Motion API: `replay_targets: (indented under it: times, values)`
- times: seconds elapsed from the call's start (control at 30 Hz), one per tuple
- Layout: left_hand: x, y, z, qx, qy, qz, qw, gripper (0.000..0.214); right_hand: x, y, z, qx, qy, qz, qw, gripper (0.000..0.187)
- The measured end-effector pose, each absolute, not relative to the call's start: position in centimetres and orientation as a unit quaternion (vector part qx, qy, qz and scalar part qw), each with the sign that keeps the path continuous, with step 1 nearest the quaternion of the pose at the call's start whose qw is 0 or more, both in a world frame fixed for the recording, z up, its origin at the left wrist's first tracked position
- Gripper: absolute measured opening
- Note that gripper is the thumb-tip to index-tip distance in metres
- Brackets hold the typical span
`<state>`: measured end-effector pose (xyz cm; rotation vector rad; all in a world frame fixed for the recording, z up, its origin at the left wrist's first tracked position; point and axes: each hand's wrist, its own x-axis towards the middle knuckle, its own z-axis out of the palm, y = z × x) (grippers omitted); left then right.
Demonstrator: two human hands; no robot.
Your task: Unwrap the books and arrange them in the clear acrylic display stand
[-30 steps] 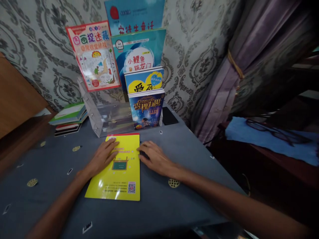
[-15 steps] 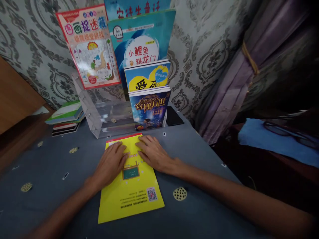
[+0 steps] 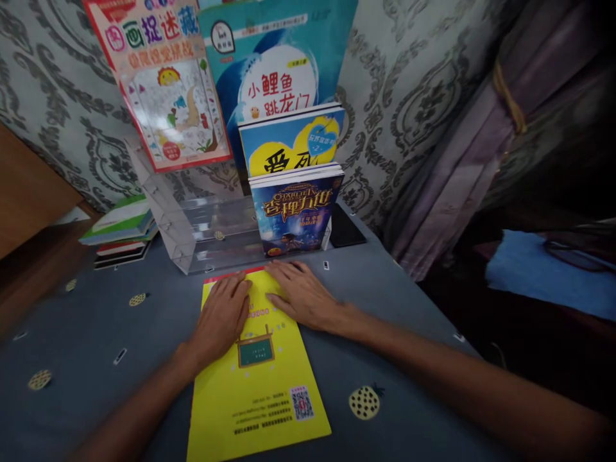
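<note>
Head camera looked down on a blue-grey cloth-covered counter (image 3: pixel 81 333) printed with small pineapples. A flat yellow paper booklet (image 3: pixel 255 398) lay on it, its far edge just short of a clear acrylic display rack (image 3: pixel 216 221). The left hand (image 3: pixel 220 314) and right hand (image 3: pixel 301 296) both rested palm-down on the booklet's upper half, fingers open and slightly spread, side by side with a small gap between them. Neither had hold of anything (they simply pressed flat, no pinch at any edge). A small green chalkboard picture (image 3: pixel 255 351) sat just below them, and a black-and-white QR code (image 3: pixel 302 403) was printed near the booklet's lower corner.

In the rack stood a glossy blue paperback (image 3: pixel 296 212), with a blue-and-yellow book (image 3: pixel 289 144) behind it and a teal picture book (image 3: pixel 274 70) behind that. A white-and-red activity book (image 3: pixel 163 83) leaned at an angle to the left. A black phone (image 3: pixel 347 228) lay just right of the rack, and a low stack of books (image 3: pixel 118 234) sat left of it.
</note>
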<state>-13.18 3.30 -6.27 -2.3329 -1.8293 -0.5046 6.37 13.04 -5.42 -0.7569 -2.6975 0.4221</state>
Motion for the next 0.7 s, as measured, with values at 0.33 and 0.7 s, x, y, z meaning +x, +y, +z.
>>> replay_targets:
  times: [0.33, 0.7]
  values:
    - [-14.1, 3.3, -6.0, -0.799, -0.576, -0.165, 0.052, 0.028, 7.8, 14.6, -6.1, -0.219, -0.920, 0.229, 0.230, 0.040]
    - [-14.8, 2.8, -4.4, -0.845, -0.512, -0.151, -0.019, 0.025, 8.0, 14.6, -5.5, -0.274, -0.852, 0.326, 0.305, 0.033]
